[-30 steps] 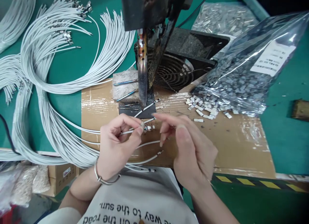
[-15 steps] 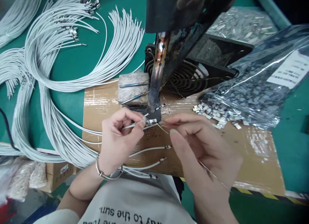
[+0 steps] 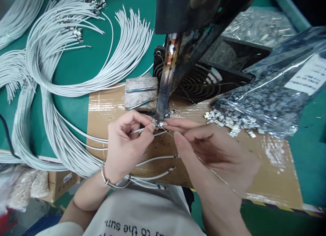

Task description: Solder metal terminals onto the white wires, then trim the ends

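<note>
Thumb and forefinger of my left hand pinch a white wire near its end. A small metal terminal sits at that end, right by the lower tip of the upright soldering iron. My right hand grips a thin strand of solder wire, which runs across the palm. The strand's front end reaches the terminal under the iron's tip; exact contact is too small to tell. More white wires with terminals lie on the cardboard below my hands.
Bundles of white wires cover the left of the green table. A black fan stands behind the iron, beside a wrapped block. Loose metal terminals spill from a plastic bag on the right. Cardboard lies underneath.
My right hand has moved left, bringing the solder wire to the iron's tip. The terminal in front of my left fingers has shifted slightly up toward the tip.
</note>
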Tool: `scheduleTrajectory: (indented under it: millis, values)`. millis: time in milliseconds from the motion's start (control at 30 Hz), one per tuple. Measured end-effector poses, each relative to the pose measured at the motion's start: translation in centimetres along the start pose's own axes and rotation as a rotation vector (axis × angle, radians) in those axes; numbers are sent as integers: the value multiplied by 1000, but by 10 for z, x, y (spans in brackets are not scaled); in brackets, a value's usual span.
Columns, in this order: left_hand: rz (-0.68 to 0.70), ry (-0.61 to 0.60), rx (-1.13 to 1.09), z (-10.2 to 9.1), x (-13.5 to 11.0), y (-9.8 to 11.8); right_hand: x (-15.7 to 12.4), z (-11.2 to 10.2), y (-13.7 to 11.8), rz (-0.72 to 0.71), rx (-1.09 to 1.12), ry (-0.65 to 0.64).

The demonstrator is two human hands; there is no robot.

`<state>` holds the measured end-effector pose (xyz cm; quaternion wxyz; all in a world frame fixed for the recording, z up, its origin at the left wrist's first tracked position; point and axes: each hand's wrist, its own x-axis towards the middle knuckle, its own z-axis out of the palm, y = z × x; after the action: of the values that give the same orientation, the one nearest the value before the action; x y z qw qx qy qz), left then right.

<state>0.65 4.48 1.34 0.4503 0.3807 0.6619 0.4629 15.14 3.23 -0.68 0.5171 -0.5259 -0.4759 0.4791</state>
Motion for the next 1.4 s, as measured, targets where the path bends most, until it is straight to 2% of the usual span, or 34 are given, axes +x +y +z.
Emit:
scheduleTrajectory:
  millis: [567, 800, 1000, 1400]
  values:
    - [62, -10, -65, -1, 3, -3, 5, 5, 0, -62, 56, 11]
    - [78, -9, -56, -3, 3, -5, 4, 4, 3, -64, 53, -13]
    - [76, -8, -59, -3, 3, -7, 3, 7, -2, -18, 54, 30]
    - [90, -8, -19, -7, 3, -7, 4, 7, -1, -38, 36, 13]
